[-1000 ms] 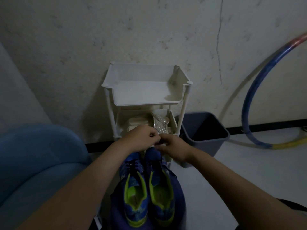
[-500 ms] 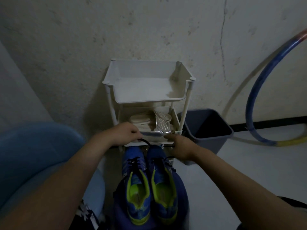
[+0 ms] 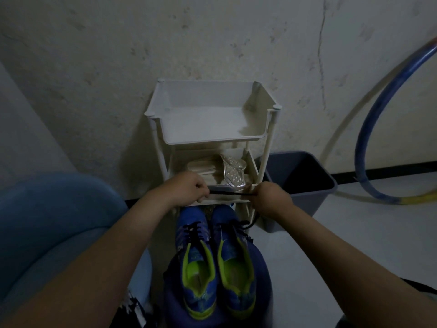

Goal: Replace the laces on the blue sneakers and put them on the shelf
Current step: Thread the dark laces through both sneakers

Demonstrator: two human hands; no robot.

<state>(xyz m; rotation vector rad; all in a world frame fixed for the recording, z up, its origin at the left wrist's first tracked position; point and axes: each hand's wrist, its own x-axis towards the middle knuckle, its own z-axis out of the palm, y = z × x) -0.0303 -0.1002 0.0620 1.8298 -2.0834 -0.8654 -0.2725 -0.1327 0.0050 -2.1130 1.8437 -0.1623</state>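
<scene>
Two blue sneakers with yellow-green lining stand side by side on a round dark-blue stool (image 3: 262,268), toes toward the wall: the left sneaker (image 3: 196,263) and the right sneaker (image 3: 236,259). A black lace (image 3: 227,192) is stretched taut between my hands above the toes, and its end runs down to the right sneaker's eyelets. My left hand (image 3: 186,189) pinches one end of the lace; my right hand (image 3: 269,197) grips the other. Behind stands the white tiered shelf (image 3: 272,119), its top tray bare.
The shelf's lower tier holds pale sandals (image 3: 227,169). A grey-blue bin (image 3: 307,185) stands on the floor right of the shelf. A blue and yellow hoop (image 3: 369,129) leans on the wall at right. A blue seat (image 3: 47,221) fills the left.
My hands were together over the sneakers' toes; they have drawn apart sideways, pulling the black lace straight between them. The view has tilted down a little.
</scene>
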